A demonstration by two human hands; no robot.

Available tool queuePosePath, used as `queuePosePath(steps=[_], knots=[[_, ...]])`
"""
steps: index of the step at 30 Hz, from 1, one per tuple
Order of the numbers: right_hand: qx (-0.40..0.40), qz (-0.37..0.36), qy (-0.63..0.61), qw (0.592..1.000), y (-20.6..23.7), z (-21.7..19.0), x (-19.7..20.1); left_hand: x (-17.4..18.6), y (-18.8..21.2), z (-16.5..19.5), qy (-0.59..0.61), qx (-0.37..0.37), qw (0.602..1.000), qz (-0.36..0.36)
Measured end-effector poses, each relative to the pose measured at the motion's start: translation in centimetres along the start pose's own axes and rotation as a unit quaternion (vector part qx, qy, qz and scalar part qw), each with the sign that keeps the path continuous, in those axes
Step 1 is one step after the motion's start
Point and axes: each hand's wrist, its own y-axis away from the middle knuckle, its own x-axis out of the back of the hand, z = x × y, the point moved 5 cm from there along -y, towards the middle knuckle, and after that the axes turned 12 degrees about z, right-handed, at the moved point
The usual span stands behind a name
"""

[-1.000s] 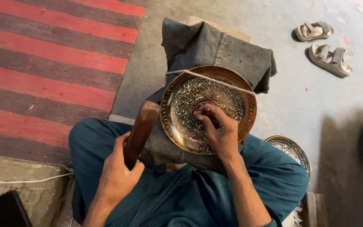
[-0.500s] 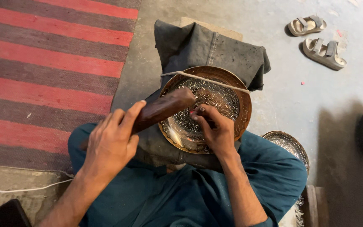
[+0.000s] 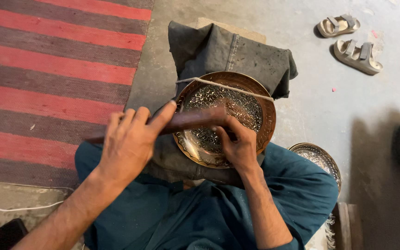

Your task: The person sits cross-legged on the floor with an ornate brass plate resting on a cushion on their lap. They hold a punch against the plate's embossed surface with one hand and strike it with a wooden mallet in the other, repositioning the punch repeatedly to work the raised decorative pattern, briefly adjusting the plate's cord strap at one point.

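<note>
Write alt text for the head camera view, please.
Seated person's left hand swings a brown wooden mallet over an engraved round metal plate on a grey cushion; the right hand rests on the plate. Sandals lie nearby.

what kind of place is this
Likely a floor-level metal craft workshop: an engraved brass plate tied over a dark cloth cushion, a second engraved plate nearby, bare concrete floor.
</note>
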Motion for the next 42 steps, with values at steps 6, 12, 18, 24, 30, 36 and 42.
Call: queuePosePath(steps=[6, 12, 18, 24, 30, 36, 42], knots=[[-0.007, -0.002, -0.009, 1.000, -0.1, -0.4, 0.0, 0.1, 0.1, 0.0, 0.002, -0.004, 1.000, 0.023], [-0.024, -0.005, 0.002, 1.000, -0.2, -0.5, 0.0, -0.3, 0.2, -0.4, 0.026, 0.012, 0.999, 0.026], [-0.012, -0.004, -0.012, 1.000, -0.2, -0.6, 0.0, -0.5, 0.2, -0.2, 0.017, 0.012, 0.999, 0.025], [0.001, -0.007, -0.025, 1.000, -0.3, -0.7, 0.0, -0.2, 0.0, -0.5, 0.038, 0.018, 0.999, 0.032], [-0.001, -0.013, -0.004, 1.000, -0.4, -0.7, -0.1, -0.6, 0.1, -0.9, 0.057, 0.050, 0.997, 0.020], [-0.044, 0.020, -0.066, 0.997, -0.3, -0.2, 0.0, -0.8, 0.7, -1.6, 0.091, 0.120, 0.988, -0.025], [-0.042, 0.041, -0.031, 0.998, 0.0, 0.1, -0.2, -0.7, 0.1, -1.5, 0.053, 0.109, 0.991, -0.051]])
